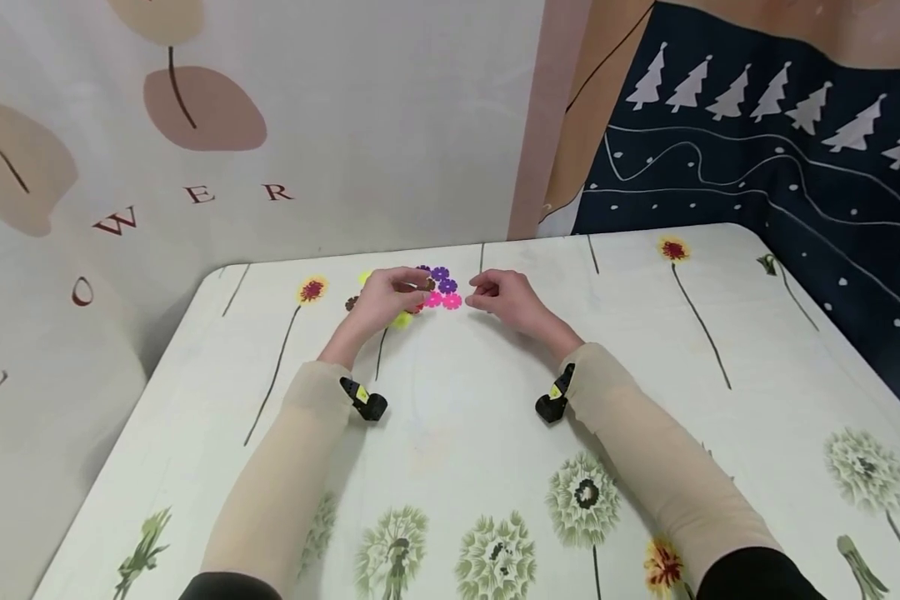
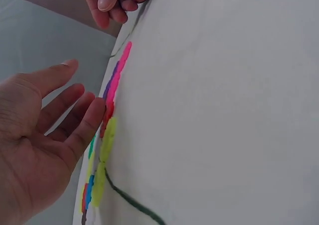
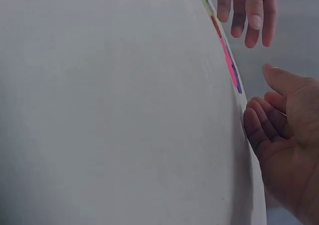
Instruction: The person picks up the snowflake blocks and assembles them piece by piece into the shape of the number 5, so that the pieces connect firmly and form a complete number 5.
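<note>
White fabric (image 1: pixel 390 150) is hung as a backdrop in the head view, printed with spaced red letters (image 1: pixel 116 220) that can be read as L, O, W, E, R; to the right, a dark blue cloth (image 1: pixel 667 158) is patterned with white trees. Below, a white tabletop (image 1: pixel 450 417) is printed with dandelions and long-stemmed flowers. Near its far edge, flower-shaped pieces (image 1: pixel 452 301) in pink, purple, yellow, red and brown are laid flat in a cluster, its long axis set roughly left to right. Part of it is covered by the left hand (image 1: pixel 386 298), held with thumb and fingers apart; the right hand (image 1: pixel 516 302) is held just beyond the pink, right-hand end. In the left wrist view, the cluster is seen nearly edge-on as a strip slanting from lower left to upper right, pink end toward the right hand; the left fingers are loosely extended beside it, and whether they touch it cannot be told. In the right wrist view, the strip slants down to the right, its pink and purple end nearest the right hand, whose fingers are loosely bent, thumb apart.
</note>
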Tool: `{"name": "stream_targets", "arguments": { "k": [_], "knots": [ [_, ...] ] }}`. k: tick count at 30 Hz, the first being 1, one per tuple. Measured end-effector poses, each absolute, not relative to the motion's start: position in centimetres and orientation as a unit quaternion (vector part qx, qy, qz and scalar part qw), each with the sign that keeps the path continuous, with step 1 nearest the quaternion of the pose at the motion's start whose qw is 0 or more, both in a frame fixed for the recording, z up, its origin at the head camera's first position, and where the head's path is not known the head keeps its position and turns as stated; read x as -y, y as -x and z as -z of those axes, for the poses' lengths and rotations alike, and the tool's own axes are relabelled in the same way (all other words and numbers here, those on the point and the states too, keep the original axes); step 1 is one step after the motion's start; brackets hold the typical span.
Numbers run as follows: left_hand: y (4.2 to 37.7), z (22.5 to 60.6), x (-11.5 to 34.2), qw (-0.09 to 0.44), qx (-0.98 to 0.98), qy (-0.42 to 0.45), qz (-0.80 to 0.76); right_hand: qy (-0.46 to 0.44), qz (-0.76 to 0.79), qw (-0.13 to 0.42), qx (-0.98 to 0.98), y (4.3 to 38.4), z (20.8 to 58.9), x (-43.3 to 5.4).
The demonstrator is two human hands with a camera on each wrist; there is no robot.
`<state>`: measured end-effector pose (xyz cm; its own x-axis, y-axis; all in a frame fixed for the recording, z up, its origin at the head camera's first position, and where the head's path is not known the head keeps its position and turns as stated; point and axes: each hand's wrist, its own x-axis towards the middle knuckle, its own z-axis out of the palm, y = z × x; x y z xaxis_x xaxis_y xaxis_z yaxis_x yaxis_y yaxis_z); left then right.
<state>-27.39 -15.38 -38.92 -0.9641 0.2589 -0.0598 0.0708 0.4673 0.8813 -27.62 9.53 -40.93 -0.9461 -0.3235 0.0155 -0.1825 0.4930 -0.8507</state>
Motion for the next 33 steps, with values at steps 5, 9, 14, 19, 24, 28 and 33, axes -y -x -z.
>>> {"name": "stream_targets", "arguments": {
  "k": [5,9,14,19,24,28,33],
  "knots": [
    [28.0,39.2,15.5,0.095,-0.847,-0.083,-0.517,0.138,0.481,0.068,-0.863,28.1,41.0,-9.3],
    [28.4,39.2,15.4,0.092,-0.852,-0.073,-0.509,0.147,0.487,0.059,-0.859,28.5,41.1,-9.1],
    [28.6,39.5,15.4,0.102,-0.867,-0.062,-0.485,0.159,0.483,0.054,-0.86,28.9,41.5,-8.6],
    [28.8,40.0,15.5,0.103,-0.88,-0.06,-0.459,0.163,0.464,0.057,-0.869,28.9,41.7,-8.0],
    [29.0,40.2,15.4,0.102,-0.883,-0.061,-0.454,0.157,0.45,0.051,-0.878,29.1,42.0,-7.5],
    [29.3,40.3,15.2,0.104,-0.884,-0.067,-0.451,0.164,0.437,0.043,-0.884,29.3,42.1,-7.3],
    [29.8,40.4,15.0,0.104,-0.891,-0.085,-0.433,0.179,0.411,0.041,-0.893,29.5,42.1,-7.1]
  ]
}}
